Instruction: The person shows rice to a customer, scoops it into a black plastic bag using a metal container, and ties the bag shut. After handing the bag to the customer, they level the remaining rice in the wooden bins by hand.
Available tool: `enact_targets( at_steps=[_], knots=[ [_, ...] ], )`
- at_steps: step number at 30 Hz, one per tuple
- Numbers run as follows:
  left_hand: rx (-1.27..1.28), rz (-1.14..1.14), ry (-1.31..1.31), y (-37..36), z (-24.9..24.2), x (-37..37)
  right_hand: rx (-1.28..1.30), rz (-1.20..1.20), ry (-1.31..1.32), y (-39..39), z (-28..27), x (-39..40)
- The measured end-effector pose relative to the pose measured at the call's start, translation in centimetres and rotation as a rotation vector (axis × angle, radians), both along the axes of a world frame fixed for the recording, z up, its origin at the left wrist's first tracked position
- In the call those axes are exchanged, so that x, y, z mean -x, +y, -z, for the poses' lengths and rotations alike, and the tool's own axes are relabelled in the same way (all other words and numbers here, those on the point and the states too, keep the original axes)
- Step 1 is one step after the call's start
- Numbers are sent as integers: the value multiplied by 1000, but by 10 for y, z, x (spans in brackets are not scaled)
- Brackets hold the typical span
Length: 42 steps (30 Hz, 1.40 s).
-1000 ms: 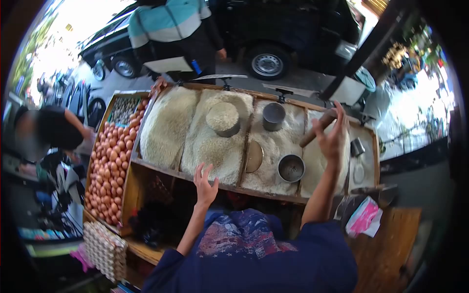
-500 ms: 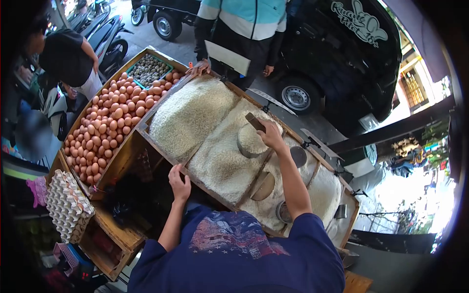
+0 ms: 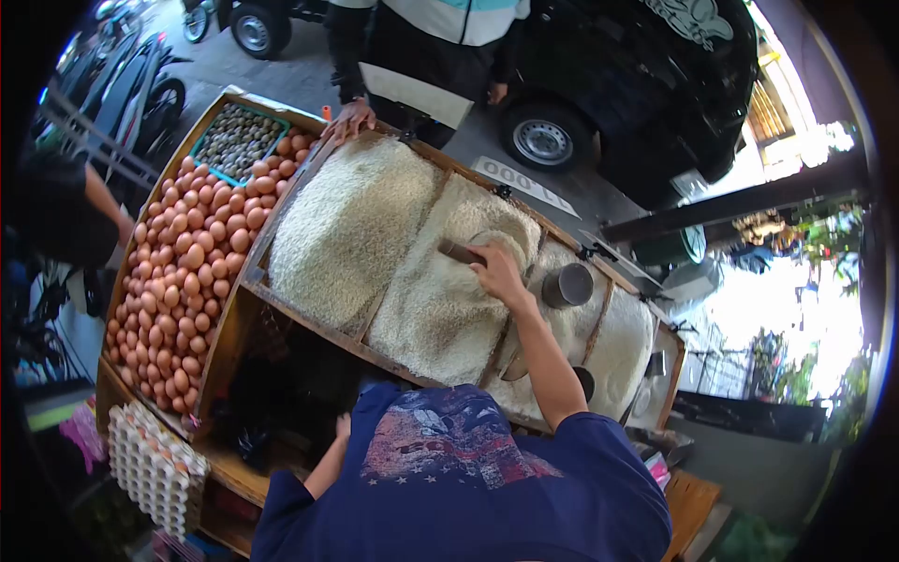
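Stall bins [image 3: 375, 332] of rice across centre; egg pile [image 3: 192, 258] left. Right hand [image 3: 496, 272] clenched on wooden stick [image 3: 461, 251], levelling heaped measuring tin [image 3: 501, 245] in middle bin; heap seems not yet flat. Left hand [image 3: 343, 426] low, mostly hidden, grip unclear. Customer's hand [image 3: 351, 117] on far rim. Empty tin [image 3: 567, 286] right.

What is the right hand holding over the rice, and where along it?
Right hand grips a wooden stick by its near end, over the rice measure.
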<state>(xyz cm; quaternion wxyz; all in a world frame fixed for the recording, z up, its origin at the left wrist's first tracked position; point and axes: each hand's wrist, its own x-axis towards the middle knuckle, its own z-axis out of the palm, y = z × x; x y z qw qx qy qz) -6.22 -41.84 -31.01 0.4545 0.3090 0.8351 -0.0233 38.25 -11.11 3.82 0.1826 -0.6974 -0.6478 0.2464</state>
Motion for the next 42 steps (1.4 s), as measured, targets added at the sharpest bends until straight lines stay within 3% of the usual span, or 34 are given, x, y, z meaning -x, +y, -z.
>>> enact_targets(
  at_steps=[6, 9, 11, 14, 15, 16, 19, 21, 22, 23, 25, 27, 29, 31, 34, 35, 36, 37, 38, 39, 41, 42],
  knots=[
    [167, -167, -208, 11, -58, 5, -40, -5, 92, -38, -4, 47],
    [155, -348, -302, 19, -64, 7, -129, 42, 133, -60, -37, 44],
    [104, -511, -371, 26, -61, 10, -146, 233, 227, -83, -61, 15],
    [-122, -938, -578, 50, -53, 17, -50, 363, 144, -121, -76, -53],
    [-240, -1047, -593, 97, -166, -26, -18, 367, 91, -135, -70, -74],
    [-305, -1046, -756, 105, -160, -14, -42, 320, -9, -147, -55, -97],
    [-670, -623, -588, 144, -234, -50, -68, 292, -169, -180, -3, -133],
    [-661, -432, -517, 140, -252, -46, -250, 368, -280, -198, 2, -121],
    [-661, -331, -480, 137, -258, -46, -239, 472, -153, -207, -9, -108],
    [-816, -292, -543, 129, -257, -51, -231, 577, -23, -217, -23, -93],
    [-620, -105, -606, 112, -260, -47, -502, 642, 46, -252, -27, -66],
    [-738, 288, -580, 82, -283, -101, -586, 640, 253, -294, -12, -37],
    [-567, 1015, -349, 60, -295, -118, -382, 483, -407, -352, -38, 5],
    [-551, 1157, -232, 18, -322, -160, -293, 412, 67, -406, -13, 33],
    [-935, 1454, -384, -44, -367, -225, -179, 443, 751, -467, 20, 68],
    [-1033, 1563, -417, -63, -379, -245, -225, 547, 1175, -473, 54, 84],
    [-1115, 1657, -535, -82, -380, -260, -109, 708, 1688, -484, 64, 88],
    [-1067, 1687, -864, -98, -367, -269, 35, 847, 2200, -494, 72, 92],
    [-932, 1906, -1061, -94, -290, -245, -185, 1085, 2389, -486, 87, 119],
    [-1055, 2040, -1288, -99, -278, -275, -349, 1072, 2340, -497, 91, 123],
    [-953, 1912, -1183, -113, -266, -296, -640, 1030, 2219, -531, 93, 131],
    [-968, 1995, -902, -109, -255, -293, -508, 1098, 2210, -560, 75, 118]
  ],
)
